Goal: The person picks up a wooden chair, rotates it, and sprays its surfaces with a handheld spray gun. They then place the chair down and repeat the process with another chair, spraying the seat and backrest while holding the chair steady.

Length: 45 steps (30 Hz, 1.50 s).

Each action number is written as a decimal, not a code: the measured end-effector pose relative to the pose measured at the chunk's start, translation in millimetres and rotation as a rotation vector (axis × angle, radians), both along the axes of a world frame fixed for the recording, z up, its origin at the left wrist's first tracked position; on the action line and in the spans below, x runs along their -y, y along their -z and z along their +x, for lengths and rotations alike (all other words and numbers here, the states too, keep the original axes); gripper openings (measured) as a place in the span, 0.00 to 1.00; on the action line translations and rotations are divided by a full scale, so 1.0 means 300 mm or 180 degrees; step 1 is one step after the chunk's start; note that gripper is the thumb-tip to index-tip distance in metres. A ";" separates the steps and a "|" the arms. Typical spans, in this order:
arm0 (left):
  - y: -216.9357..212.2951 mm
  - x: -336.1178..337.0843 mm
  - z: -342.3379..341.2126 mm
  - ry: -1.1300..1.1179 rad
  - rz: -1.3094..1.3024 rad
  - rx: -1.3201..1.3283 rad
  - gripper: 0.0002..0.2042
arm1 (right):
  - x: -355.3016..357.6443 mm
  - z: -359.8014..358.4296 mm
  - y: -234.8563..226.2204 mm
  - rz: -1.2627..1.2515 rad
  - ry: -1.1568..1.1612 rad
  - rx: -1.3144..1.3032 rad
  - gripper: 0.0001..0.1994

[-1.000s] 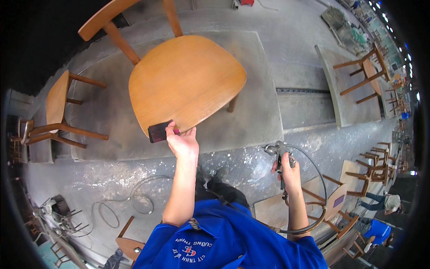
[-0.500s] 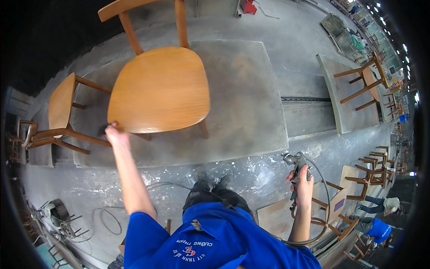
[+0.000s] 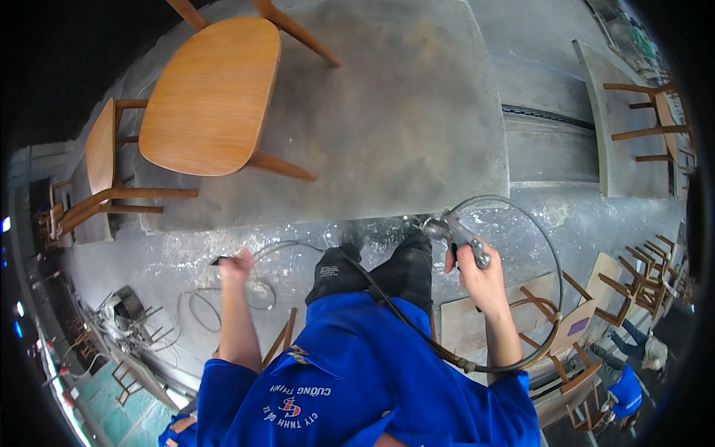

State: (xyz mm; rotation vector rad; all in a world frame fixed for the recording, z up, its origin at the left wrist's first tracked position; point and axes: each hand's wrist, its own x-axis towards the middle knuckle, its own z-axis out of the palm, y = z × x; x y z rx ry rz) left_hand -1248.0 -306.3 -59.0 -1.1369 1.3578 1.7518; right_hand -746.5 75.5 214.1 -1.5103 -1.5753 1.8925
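My right hand (image 3: 480, 272) is wrapped round the handle of a metal spray gun (image 3: 453, 231), whose hose loops out to the right and back past my waist. My left hand (image 3: 237, 268) is over the floor, apart from the chairs, its fingers curled and blurred. A small dark thing shows at its fingertips, too unclear to name. Beyond it, a wooden chair (image 3: 212, 97) with a broad, rounded seat is on a grey slab (image 3: 387, 112), two legs showing on its right. A second wooden chair (image 3: 100, 156) is close by at the left.
The hose (image 3: 555, 253) also trails over the speckled floor (image 3: 298, 261) at left. Another chair (image 3: 659, 123) is on a slab at far right. Several wooden chairs (image 3: 644, 279) are at lower right, near people (image 3: 625, 387). A cluttered metal stand (image 3: 126, 313) is at lower left.
My left hand has left the chair seat's near edge and come back toward me. The chair appears farther left, its legs now showing. The spray gun is nearer my legs. The view has shifted.
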 end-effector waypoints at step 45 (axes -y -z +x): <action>-0.378 -0.863 0.128 -0.0241 0.0643 -0.1420 0.15 | -0.760 -0.012 -0.025 0.1014 0.0605 -0.2271 0.49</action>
